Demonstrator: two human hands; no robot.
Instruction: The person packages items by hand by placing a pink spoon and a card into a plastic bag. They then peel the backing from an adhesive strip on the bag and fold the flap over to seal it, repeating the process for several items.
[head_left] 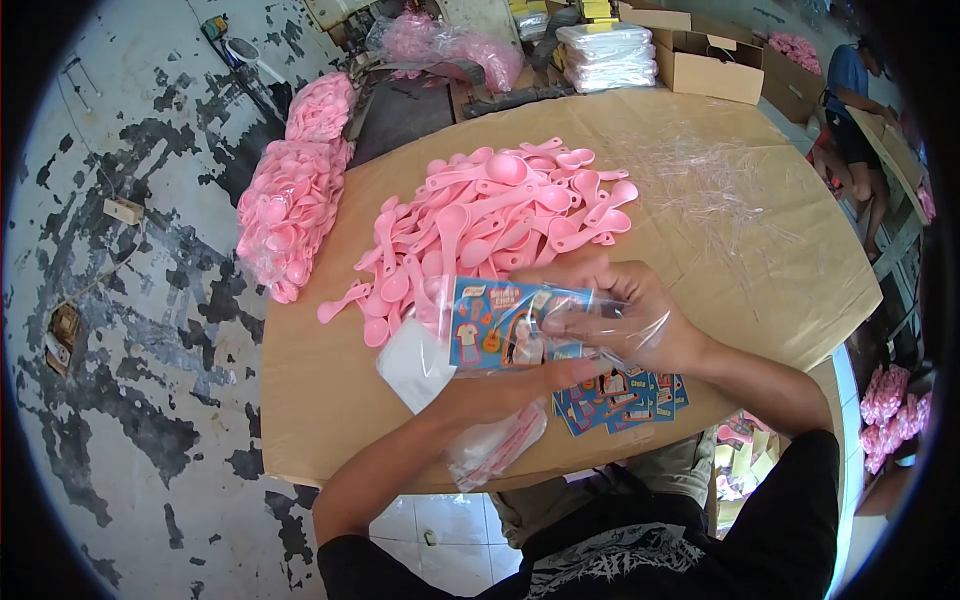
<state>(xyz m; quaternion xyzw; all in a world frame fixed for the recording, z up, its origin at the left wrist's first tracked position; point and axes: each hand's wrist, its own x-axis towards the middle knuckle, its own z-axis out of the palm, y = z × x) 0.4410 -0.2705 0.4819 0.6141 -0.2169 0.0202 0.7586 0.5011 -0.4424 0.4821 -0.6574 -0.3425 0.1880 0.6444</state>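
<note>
Between my hands is a clear plastic bag [448, 325] with a blue printed card [490, 335] inside it. My left hand [510, 390] grips the lower edge of the bag, thumb pressed on it. My right hand [630, 315] is closed on the bag's right end, its fingers over the card. A large heap of pink measuring spoons [500, 215] lies just beyond. More blue cards [620, 402] are spread below my right hand. White bags [412, 365] lie left of the card, and further clear bags [500, 445] are under my left forearm.
The brown table [800, 260] holds clear plastic strips [700, 185] at the right. Bagged pink spoons [290, 210] stand at its left edge. Behind are stacked plastic packs [608, 58] and a cardboard box [710, 75]. Another person [850, 120] sits at the far right.
</note>
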